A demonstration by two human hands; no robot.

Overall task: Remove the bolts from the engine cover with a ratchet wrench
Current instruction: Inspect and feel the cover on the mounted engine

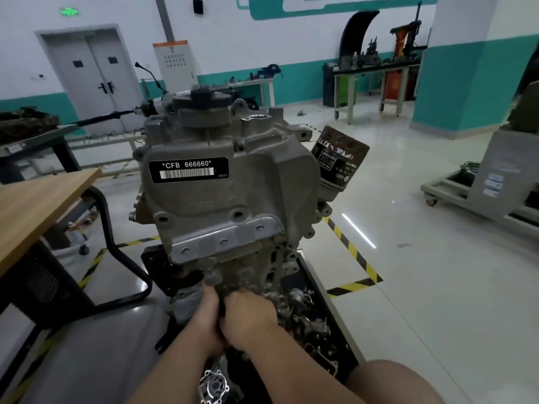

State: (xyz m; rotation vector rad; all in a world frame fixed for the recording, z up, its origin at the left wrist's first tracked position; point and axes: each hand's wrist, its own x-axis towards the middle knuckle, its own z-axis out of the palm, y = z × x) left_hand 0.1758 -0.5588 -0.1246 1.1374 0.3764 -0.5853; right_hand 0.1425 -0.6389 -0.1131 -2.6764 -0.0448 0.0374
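Now at work low on the engine [221, 147], which stands upright on a black tray [316, 282], a person bends both hands to its near face, below the grey cover [210, 199] with the barcode label. The right hand [250, 319] is curled in a fist round a dark handle, probably the wrench [222, 307], of which only a sliver shows between the hands. The left hand [207, 322] lies tight against the right, fingers reaching up to the metal; whether it grips the handle or only steadies it cannot be told. Which fastener the tool is on is hidden. Three bolts [223, 242] sit along the bright plate [233, 236] at the cover's lower edge, so the job looks to be at an early stage.

To do this step well, the socket likely needs to sit square and fully home on the head, one hand pressing it on while the other swings the handle in short arcs, since ribs and bosses crowd the spot.

Around: a wooden table [35, 205] at left, its black leg close to the engine; a filter [339, 158] jutting from the right side; loose metal parts heaped in the tray just beside the right hand, apt to snag knuckles; a small casting [214, 387] below the wrists.
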